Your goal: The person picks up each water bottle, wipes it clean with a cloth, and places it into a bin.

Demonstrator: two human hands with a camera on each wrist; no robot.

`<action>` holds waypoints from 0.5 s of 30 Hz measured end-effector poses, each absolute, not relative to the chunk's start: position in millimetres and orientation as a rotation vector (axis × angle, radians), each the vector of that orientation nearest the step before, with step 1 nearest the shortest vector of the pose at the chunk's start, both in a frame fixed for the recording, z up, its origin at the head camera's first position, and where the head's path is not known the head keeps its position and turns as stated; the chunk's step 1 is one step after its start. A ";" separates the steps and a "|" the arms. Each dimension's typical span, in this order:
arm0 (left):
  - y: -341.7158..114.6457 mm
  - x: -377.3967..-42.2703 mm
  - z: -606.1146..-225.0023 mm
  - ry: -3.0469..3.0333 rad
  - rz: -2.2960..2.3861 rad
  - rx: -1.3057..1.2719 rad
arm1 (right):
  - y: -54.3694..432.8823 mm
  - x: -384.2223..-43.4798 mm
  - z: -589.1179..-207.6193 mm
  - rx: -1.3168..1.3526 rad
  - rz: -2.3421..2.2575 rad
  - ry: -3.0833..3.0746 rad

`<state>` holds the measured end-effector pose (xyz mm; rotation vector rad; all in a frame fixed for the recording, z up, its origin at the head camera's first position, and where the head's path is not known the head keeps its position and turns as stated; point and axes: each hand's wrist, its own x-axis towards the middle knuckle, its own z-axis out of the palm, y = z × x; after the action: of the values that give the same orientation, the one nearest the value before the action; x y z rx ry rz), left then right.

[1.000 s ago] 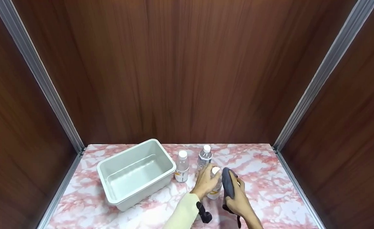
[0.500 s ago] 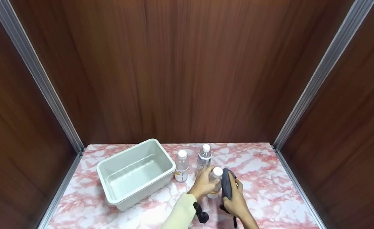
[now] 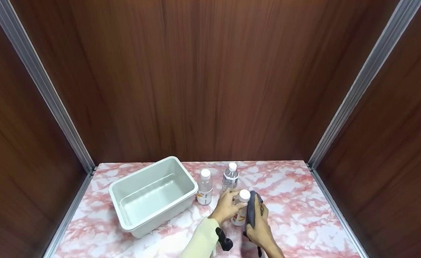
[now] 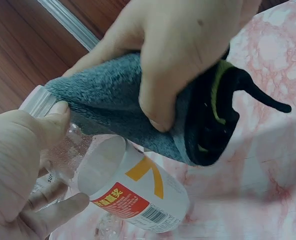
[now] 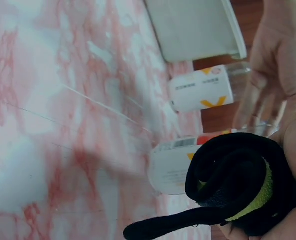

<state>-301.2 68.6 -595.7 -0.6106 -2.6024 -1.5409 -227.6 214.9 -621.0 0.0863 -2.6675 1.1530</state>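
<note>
My left hand (image 3: 226, 206) grips the upper part of a clear plastic bottle (image 3: 238, 219) with a white cap. It stands slightly tilted over the marbled table, and its white label has red and yellow print. In my right hand (image 3: 261, 231) is a folded grey-blue cloth (image 4: 108, 85), held along the bottle's right side near the neck. The left wrist view shows the cloth's black edging and a dangling black loop (image 4: 263, 95). My left thumb touches or nearly touches the cloth there. Cloth and fingers hide part of the bottle's upper body.
A second white-capped bottle (image 3: 204, 190) with the same kind of label stands beside a grey plastic bin (image 3: 192, 195). Behind my left hand is a clear bottle (image 3: 231, 176) with a dark-printed label. Brown wood-look panels (image 3: 203, 89) enclose the table (image 3: 296, 200) at back and sides.
The held bottle has turned, so red print now shows on its label. My right hand and the cloth have shifted slightly left, and my left hand a little left too.
</note>
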 end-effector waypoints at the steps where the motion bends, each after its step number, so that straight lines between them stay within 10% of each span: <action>1: 67.8 -301.4 -595.5 -2.608 -1.541 -0.614 | 213.7 -227.8 -622.3 0.087 1.140 -2.670; 15: 67.2 -302.9 -595.6 -2.645 -1.525 -0.625 | 209.8 -231.2 -636.1 0.112 1.102 -2.671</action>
<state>-302.9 67.2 -595.6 -0.6254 -2.6454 -1.5255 -231.2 209.8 -636.1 0.1123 -2.6715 1.1016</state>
